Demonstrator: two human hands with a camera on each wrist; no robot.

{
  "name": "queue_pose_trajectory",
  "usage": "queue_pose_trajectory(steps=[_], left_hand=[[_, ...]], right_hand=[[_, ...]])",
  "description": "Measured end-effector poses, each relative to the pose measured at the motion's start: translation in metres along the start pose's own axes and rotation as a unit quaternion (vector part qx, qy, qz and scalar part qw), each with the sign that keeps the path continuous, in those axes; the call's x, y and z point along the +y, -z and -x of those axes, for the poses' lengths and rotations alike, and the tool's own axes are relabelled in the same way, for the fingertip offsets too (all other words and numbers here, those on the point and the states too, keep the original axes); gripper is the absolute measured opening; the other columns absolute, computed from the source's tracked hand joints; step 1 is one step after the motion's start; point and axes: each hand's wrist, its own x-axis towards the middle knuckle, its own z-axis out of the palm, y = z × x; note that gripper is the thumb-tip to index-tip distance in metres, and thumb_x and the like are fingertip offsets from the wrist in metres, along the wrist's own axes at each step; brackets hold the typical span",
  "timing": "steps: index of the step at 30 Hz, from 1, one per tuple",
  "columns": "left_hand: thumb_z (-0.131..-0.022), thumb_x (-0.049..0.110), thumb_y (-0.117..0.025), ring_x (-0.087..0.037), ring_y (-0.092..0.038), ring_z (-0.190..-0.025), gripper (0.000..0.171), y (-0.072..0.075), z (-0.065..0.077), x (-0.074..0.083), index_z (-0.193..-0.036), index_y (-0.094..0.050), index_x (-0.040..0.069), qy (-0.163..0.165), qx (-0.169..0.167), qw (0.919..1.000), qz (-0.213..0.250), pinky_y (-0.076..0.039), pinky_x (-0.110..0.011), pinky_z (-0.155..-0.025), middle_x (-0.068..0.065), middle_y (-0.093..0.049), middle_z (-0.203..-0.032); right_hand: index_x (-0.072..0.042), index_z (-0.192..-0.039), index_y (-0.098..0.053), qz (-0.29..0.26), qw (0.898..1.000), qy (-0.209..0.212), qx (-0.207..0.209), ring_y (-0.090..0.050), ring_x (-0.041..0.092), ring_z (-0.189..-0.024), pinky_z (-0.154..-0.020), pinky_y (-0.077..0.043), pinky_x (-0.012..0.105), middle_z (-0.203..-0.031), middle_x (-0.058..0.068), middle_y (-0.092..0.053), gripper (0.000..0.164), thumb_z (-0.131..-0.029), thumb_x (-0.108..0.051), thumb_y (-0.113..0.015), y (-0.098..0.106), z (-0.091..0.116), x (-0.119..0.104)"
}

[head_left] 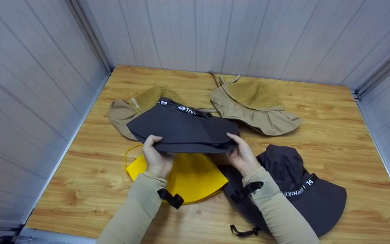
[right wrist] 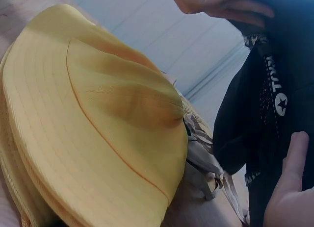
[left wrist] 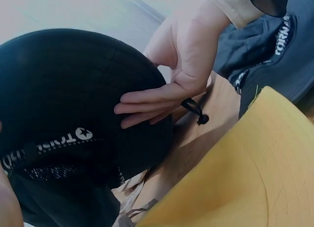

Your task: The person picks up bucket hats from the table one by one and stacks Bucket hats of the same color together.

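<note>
A dark grey bucket hat [head_left: 181, 125] with a black-and-white lettered band is held up by its brim between both hands. My left hand [head_left: 157, 159] grips the brim's near left side, thumb on top. At the near right side my right hand [head_left: 244, 154] pinches the same brim, thumb on top and fingers beneath. Below the held hat lies a yellow hat [head_left: 195, 179], partly covered by it; its stitched brim [right wrist: 54, 114] fills much of the right wrist view. Lettering on the dark hat's band [left wrist: 64, 141] also shows in the left wrist view.
Behind the held hat, a tan hat [head_left: 120, 113] lies partly hidden at left. Another tan hat [head_left: 256, 105] rests at the back right. A second dark hat [head_left: 320, 200] lies near the right forearm. Pale panel walls [head_left: 201, 34] surround the wooden table [head_left: 80, 176].
</note>
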Motion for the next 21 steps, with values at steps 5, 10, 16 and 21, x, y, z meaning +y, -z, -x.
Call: queue_pose_trajectory(steps=[5,10,16,21], left_hand=[[-0.096,0.022,-0.039,-0.013,-0.065,-0.063,0.028,0.001,-0.001,0.0,-0.121,-0.043,0.011,-0.001,-0.011,0.9999,-0.004,-0.049,-0.022,-0.059,-0.001,-0.069,-0.084],[-0.101,0.038,-0.041,-0.011,-0.067,-0.081,0.038,0.001,-0.001,0.0,-0.131,-0.046,0.015,-0.007,-0.004,0.9997,-0.024,-0.051,-0.023,-0.073,0.002,-0.071,-0.102],[-0.103,0.049,-0.043,-0.013,-0.062,-0.11,0.05,0.001,-0.002,-0.003,-0.141,-0.045,0.017,-0.011,-0.01,0.9994,-0.032,-0.047,-0.026,-0.095,0.002,-0.063,-0.127],[-0.103,0.041,-0.049,-0.014,-0.061,-0.113,0.048,0.0,-0.001,-0.008,-0.142,-0.045,0.015,-0.01,-0.035,0.998,-0.051,-0.047,-0.027,-0.099,0.0,-0.06,-0.13]], right_hand=[[-0.007,-0.109,-0.058,0.005,1.0,0.006,0.022,-0.071,0.017,-0.08,-0.073,-0.058,0.024,-0.092,0.006,-0.07,0.011,-0.1,-0.007,-0.053,-0.002,0.003,0.002],[-0.009,-0.114,-0.055,0.014,0.999,0.02,0.031,-0.071,0.016,-0.082,-0.075,-0.058,0.024,-0.094,0.004,-0.071,0.015,-0.099,-0.007,-0.055,-0.004,0.004,0.006],[-0.007,-0.108,-0.062,0.029,0.998,0.044,0.021,-0.071,0.016,-0.083,-0.075,-0.058,0.026,-0.094,0.005,-0.073,0.012,-0.099,-0.003,-0.054,-0.006,0.006,0.012],[-0.006,-0.104,-0.065,0.029,0.998,0.06,0.018,-0.071,0.016,-0.079,-0.073,-0.058,0.027,-0.091,0.005,-0.073,0.014,-0.097,0.0,-0.055,-0.007,0.008,0.018]])
